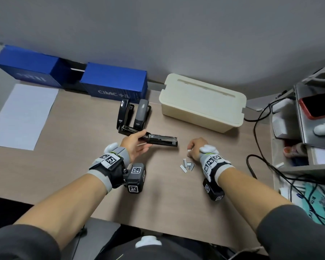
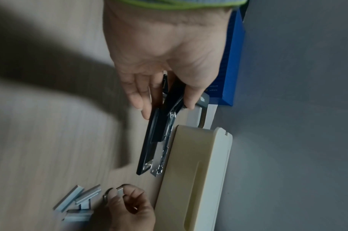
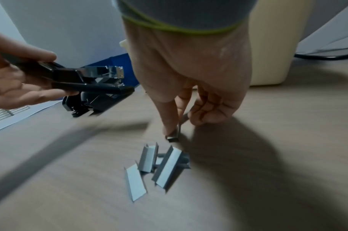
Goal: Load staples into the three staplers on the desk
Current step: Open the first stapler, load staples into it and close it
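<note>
My left hand (image 1: pixel 134 145) grips a black stapler (image 1: pixel 158 140) by its rear, holding it flat above the desk with its lid swung open and the metal staple channel (image 2: pixel 161 150) bared. Two more staplers, one black (image 1: pixel 123 113) and one grey (image 1: pixel 142 114), stand on end behind it. My right hand (image 1: pixel 194 148) pinches a short staple strip (image 3: pixel 174 136) between thumb and forefinger just above the desk. Several loose staple strips (image 1: pixel 187 166) lie beside that hand, also seen in the right wrist view (image 3: pixel 159 167).
A cream cable box (image 1: pixel 201 104) sits at the back right, blue container-shaped boxes (image 1: pixel 113 81) at the back left, and a white sheet of paper (image 1: pixel 23 115) on the left. Black cables (image 1: pixel 255 132) and a cluttered shelf (image 1: pixel 308 128) border the right edge.
</note>
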Available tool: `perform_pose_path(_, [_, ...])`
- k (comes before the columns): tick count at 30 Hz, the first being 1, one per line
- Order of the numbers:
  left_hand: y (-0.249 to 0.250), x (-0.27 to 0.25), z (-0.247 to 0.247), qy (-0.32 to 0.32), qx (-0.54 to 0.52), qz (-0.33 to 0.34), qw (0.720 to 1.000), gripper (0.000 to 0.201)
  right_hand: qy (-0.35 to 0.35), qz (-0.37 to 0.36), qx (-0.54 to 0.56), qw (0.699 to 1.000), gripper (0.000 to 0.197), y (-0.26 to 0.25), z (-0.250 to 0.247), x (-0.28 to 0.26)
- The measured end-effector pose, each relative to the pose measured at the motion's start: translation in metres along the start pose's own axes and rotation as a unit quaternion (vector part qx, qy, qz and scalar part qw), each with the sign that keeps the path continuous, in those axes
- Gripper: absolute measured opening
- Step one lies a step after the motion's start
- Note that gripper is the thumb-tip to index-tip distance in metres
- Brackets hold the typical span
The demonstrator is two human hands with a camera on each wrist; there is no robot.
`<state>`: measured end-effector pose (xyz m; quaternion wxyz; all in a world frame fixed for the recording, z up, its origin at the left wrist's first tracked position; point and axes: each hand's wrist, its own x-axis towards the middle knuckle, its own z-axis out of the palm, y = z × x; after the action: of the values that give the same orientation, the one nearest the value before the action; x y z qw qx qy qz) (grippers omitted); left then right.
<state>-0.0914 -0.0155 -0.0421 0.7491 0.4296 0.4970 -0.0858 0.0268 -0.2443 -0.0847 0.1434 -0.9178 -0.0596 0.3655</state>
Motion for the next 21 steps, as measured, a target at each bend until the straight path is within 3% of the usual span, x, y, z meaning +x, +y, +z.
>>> perform_pose_path(4, [0.001, 0.0, -0.001, -0.004, 0.002, 0.0, 1.0, 0.033, 0.014, 0.04, 0.045, 0.998, 0.012, 0.005, -0.003, -0.006])
perform_pose_path(8, [0.001, -0.004, -0.001, -0.013, 0.004, -0.004, 1.0, 0.03, 0.059, 0.048, 0.161, 0.984, 0.013, 0.016, -0.001, -0.013])
perform_pose_path(13, [0.001, -0.011, 0.001, -0.032, 0.016, 0.002, 0.999, 0.027, 0.068, 0.02, 0.371, 0.926, 0.017, 0.018, -0.004, -0.023])
perform_pose_path(21, [0.001, -0.022, 0.009, -0.065, 0.028, 0.003, 0.998, 0.017, 0.043, -0.06, 0.472, 0.878, 0.026, -0.024, -0.021, -0.063])
